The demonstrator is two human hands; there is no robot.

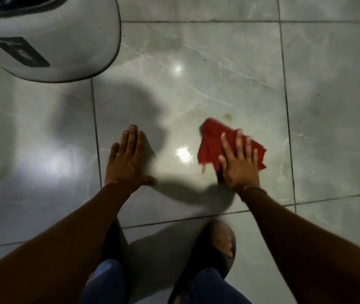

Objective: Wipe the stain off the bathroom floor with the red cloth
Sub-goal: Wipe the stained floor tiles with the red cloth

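— Grip status?
— Right hand (pixel 239 163) lying flat, fingers spread, pressing the red cloth (pixel 213 140) against the floor (pixel 328 84); not clenching it, only pinning it under the palm. Left hand (pixel 128 161) lying open and empty, palm down on the tile, taking body weight.

— Cloth position relative to the stain?
— Cloth sitting just short of the stain (pixel 228 116); yellowish spot showing beyond the far corner, near but apparently not covered. Blur on the right fingers suggesting motion.

— Progress?
— Judging as mid-wipe, stain not yet gone.

— Recommending what for this step?
— Pushing the cloth forward over the spot, keeping the palm pressing evenly, working in short overlapping strokes. Bunching the loose edge under the fingers, avoiding a slip on the glossy, possibly wet tile.

— Surroundings?
— White fixture (pixel 49 38) standing well apart at upper left; sandalled foot (pixel 216 249) planted behind the hands.
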